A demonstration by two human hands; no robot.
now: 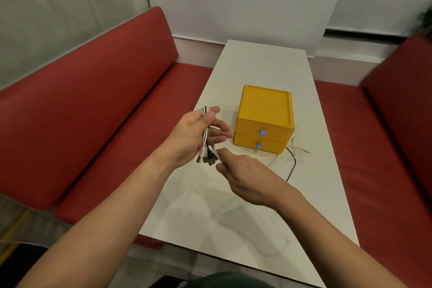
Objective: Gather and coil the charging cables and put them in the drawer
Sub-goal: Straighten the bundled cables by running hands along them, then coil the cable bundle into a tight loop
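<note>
Currently the charging cables are held as one bundle above the left edge of the white table, just left of the yellow drawer unit.

- Bundle axis: runs roughly up and down across the left hand, slightly tilted. A bend of the strands shows at the top by the thumb. The plug ends point downward, toward the wearer.
- Left hand: palm turned to the right, fingers extended and spread. The thumb holds the strands against the palm.
- Right hand: just below and to the right of the plugs. Thumb and forefinger pinch the strands where they leave the bundle.
- Loose lengths: white and black tails lie on the table at the unit's front right corner. A further white length lies nearer the wearer, partly hidden under the right forearm.
- Drawers: upper drawer and lower drawer both closed, fronts facing the wearer.
- Surroundings: red bench seat at the left.
</note>
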